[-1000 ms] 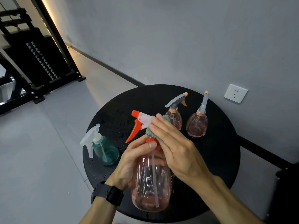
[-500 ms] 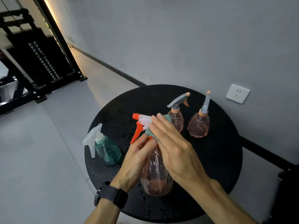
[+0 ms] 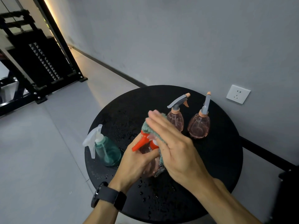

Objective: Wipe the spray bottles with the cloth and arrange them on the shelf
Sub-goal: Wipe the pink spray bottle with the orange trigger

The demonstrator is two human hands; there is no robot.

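Note:
My left hand (image 3: 137, 160) grips a clear pink spray bottle with an orange trigger (image 3: 141, 142), held over the round black table (image 3: 218, 167). Flat, straight fingers of my right hand (image 3: 171, 141) press a green cloth (image 3: 148, 126) over the bottle's spray head and side. Most of the bottle's body is hidden behind both hands. A teal bottle with a clear trigger (image 3: 105, 149) stands at the table's left. Two small pink bottles with grey sprayers stand at the back: one (image 3: 175, 118) just past my fingertips, the other (image 3: 199, 125) further right.
Water drops lie on the table near its front edge (image 3: 145, 196). A black metal rack (image 3: 40, 65) stands on the grey floor at the far left. A white wall socket (image 3: 237, 94) sits on the grey wall close behind the table.
The pink bottle has dropped lower and turned more upright. My right hand has slid the cloth up over the white spray head, which now is covered.

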